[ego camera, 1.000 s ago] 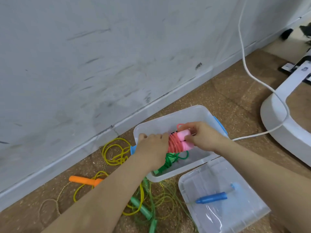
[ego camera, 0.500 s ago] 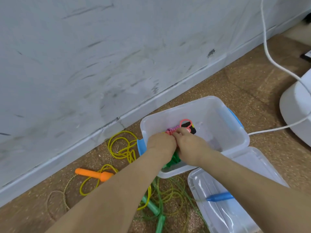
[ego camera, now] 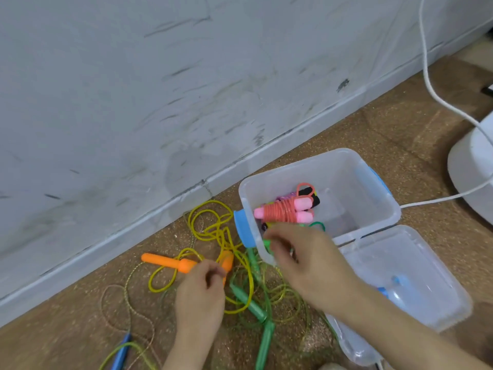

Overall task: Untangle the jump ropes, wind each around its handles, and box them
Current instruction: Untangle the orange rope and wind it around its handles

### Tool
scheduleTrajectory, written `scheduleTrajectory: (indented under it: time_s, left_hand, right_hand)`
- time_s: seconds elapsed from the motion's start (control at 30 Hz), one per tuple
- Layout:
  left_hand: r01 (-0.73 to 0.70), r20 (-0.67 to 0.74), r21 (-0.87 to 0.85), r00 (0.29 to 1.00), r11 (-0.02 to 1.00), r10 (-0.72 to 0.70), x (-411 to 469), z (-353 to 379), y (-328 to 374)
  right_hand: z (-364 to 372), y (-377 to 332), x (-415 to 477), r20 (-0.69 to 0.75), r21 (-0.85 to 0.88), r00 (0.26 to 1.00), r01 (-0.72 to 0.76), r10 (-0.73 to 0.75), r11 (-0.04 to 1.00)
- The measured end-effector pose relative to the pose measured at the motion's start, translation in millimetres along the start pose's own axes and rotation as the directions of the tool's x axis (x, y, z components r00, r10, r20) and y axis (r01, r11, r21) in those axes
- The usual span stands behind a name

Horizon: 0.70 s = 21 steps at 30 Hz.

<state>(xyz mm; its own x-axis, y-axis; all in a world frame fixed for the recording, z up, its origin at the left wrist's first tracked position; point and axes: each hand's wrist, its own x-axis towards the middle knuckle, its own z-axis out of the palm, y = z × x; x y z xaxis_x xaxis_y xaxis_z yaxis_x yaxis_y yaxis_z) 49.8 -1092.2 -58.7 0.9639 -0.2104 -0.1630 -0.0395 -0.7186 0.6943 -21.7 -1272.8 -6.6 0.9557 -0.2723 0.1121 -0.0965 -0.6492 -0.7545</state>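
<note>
1. A blue handle (ego camera: 121,351) lies at the bottom left edge on the cork floor (ego camera: 66,329).
2. Two green handles (ego camera: 264,340) lie in a loose tangle of green rope (ego camera: 288,297) between the forearms.
3. The left hand (ego camera: 200,297) hovers over the tangle with its fingers curled, thumb and forefinger close together. Blur hides whether it pinches anything.
4. The right hand (ego camera: 306,260) is over the near corner of the box (ego camera: 373,209), fingers bent down by a green end at the rim. I cannot tell whether it grips that.
5. A clear lid (ego camera: 426,276) lies just right of the right forearm, touching the box's near side.
6. Two orange handles (ego camera: 168,261) lie just beyond the left hand, joined by yellow rope (ego camera: 213,228) looped toward the wall (ego camera: 160,102).
7. The pink rope (ego camera: 284,210), wound round its paired pink handles, lies inside the box near the left end, free of both hands.
8. A white cable (ego camera: 437,94) runs down the wall at the far right.
</note>
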Motion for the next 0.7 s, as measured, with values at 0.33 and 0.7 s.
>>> scheduleTrajectory:
  time_s: [0.33,0.7]
  left_hand:
    - [-0.056,0.559,0.237,0.824,0.97,-0.089,-68.0,41.1,-73.7]
    - [0.278,0.372,0.296,0.847,0.914,-0.379,-25.7,35.7,-51.6]
  right_hand:
    - [110.8,50.5,-79.7,0.477,-0.378,0.797,-0.196,0.372,0.905]
    - [117.2,54.5,-67.6,0.615,-0.07,0.711,-0.381,0.34,0.922]
